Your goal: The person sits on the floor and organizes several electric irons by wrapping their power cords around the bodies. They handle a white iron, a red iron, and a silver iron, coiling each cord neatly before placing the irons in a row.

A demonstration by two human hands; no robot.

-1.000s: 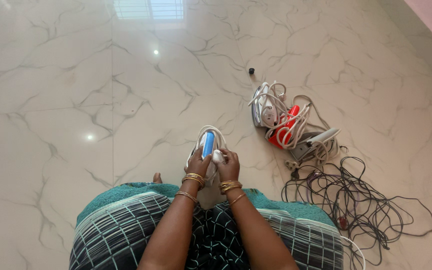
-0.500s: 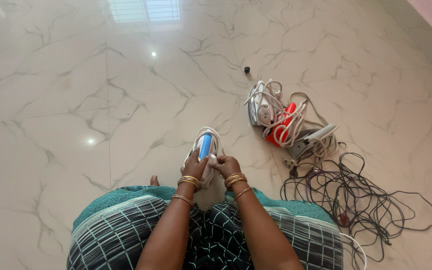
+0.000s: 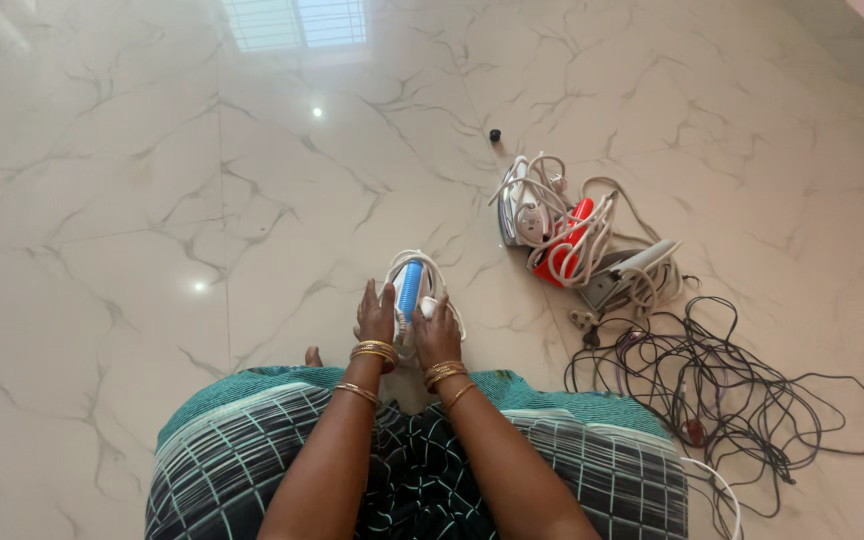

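white-and-blue iron stands on the marble floor at 12 o'clock of the lap, its cord already looped round it; left hand steadies it, fingers flat (not gripping); right hand pinches the cord end; other irons at 2 o'clock look wrapped, the dark cables loose.

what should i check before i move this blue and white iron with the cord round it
1. Left hand on the iron: ok, flat against its side.
2. Right hand on it: ok, at its rear.
3. White cord looped round the body: ok; loose end, cannot tell.
4. Floor ahead bare: ok.
5. Pile of irons and black cables apart from it: ok.
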